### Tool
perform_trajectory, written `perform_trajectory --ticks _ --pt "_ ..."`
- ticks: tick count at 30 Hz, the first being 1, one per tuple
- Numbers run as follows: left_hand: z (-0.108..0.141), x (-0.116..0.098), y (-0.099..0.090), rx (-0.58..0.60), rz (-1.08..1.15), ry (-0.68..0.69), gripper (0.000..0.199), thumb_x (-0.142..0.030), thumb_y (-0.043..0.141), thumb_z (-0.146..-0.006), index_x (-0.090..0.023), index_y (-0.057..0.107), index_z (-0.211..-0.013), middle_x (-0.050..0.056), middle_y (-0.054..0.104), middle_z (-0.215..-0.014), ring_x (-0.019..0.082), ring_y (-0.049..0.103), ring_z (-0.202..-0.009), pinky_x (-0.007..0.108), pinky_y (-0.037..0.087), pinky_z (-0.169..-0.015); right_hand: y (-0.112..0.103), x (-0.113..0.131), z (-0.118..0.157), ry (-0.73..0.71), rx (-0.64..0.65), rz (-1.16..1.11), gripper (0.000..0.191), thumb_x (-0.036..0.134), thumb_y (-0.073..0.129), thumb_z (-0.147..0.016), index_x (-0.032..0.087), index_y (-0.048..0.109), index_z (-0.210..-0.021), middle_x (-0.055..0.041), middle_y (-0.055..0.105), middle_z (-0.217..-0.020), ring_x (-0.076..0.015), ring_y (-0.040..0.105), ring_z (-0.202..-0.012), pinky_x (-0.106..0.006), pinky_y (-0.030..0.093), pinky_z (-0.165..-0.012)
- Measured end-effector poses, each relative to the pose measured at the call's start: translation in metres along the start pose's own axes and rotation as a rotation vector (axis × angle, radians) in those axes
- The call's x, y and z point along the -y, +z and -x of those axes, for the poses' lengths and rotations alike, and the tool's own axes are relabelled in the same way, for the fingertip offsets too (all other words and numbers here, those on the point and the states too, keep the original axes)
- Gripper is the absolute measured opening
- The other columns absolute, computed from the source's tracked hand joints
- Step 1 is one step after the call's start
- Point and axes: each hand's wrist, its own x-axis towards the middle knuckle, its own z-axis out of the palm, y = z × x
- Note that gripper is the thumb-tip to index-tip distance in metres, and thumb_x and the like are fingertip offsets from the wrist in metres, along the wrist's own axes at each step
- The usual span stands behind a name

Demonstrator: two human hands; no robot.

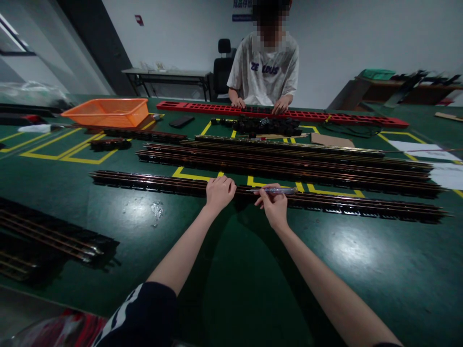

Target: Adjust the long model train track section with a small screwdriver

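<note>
Across the green table in front of me lies a long black strip with copper-coloured rods (336, 202). My left hand (220, 192) is closed over its near middle part, with the fingers curled around the strip. Just to the right, my right hand (273, 205) grips a slim screwdriver (284, 190) with a clear handle, its thin tip pointing left, close above the strip. What the tip touches is too small to make out. Several similar strips (289, 164) lie side by side just behind.
Across the table, a person (265, 72) has both hands on a long red slotted frame (347, 117). An orange basket (108, 112), a dark phone-like slab (182, 121) and a pile of black parts (260, 125) lie there. More rod strips (47, 231) sit at left; papers (446, 174) at right.
</note>
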Motion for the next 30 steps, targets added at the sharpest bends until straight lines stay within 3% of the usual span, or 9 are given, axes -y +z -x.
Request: perform_trajectory --ticks 5,15,19,24,30 --pt "-0.004 -0.001 0.000 -0.022 0.039 -0.070 0.035 -0.027 0.036 -0.087 -0.018 0.067 -0.073 0.005 0.070 -0.082 0.017 0.060 -0.074 0.037 0.034 -0.082 0.001 0.000 0.001 -0.036 0.003 -0.017 0.021 0.035 0.060 -0.080 0.019 0.049 -0.086 -0.0004 0.066 -0.073 -0.0093 0.059 -0.046 -0.018 0.043 -0.038" --pt "-0.004 0.008 -0.001 -0.032 -0.022 -0.173 0.039 -0.027 0.035 -0.085 -0.015 0.069 -0.070 0.007 0.070 -0.079 0.018 0.060 -0.070 0.037 0.035 -0.081 0.003 0.004 0.002 -0.075 0.030 0.006 0.014 0.029 0.058 -0.082 0.019 0.050 -0.087 -0.0007 0.064 -0.075 -0.0092 0.058 -0.048 -0.020 0.044 -0.040" --pt "0.000 0.012 -0.002 -0.047 -0.066 -0.146 0.038 -0.025 0.034 -0.085 -0.015 0.068 -0.070 0.008 0.069 -0.076 0.019 0.060 -0.069 0.038 0.034 -0.082 0.003 0.003 0.002 -0.097 0.046 0.030 0.013 0.029 0.058 -0.083 0.019 0.050 -0.087 -0.0003 0.064 -0.075 -0.0092 0.058 -0.048 -0.020 0.044 -0.041" --pt "0.005 0.001 -0.001 -0.069 -0.111 -0.052 0.038 -0.025 0.032 -0.089 -0.015 0.067 -0.078 0.009 0.068 -0.086 0.022 0.060 -0.079 0.041 0.032 -0.088 0.003 0.004 0.001 -0.087 0.026 0.048 0.013 0.029 0.056 -0.083 0.019 0.049 -0.087 0.0000 0.063 -0.073 -0.0096 0.058 -0.048 -0.020 0.044 -0.041" --pt "0.004 -0.005 0.001 -0.030 -0.087 -0.032 0.040 -0.026 0.030 -0.090 -0.015 0.066 -0.078 0.010 0.068 -0.084 0.022 0.059 -0.081 0.037 0.036 -0.078 0.003 0.005 0.002 -0.084 -0.018 0.038 0.014 0.030 0.055 -0.083 0.019 0.047 -0.086 0.0010 0.062 -0.071 -0.0088 0.057 -0.045 -0.020 0.043 -0.039"
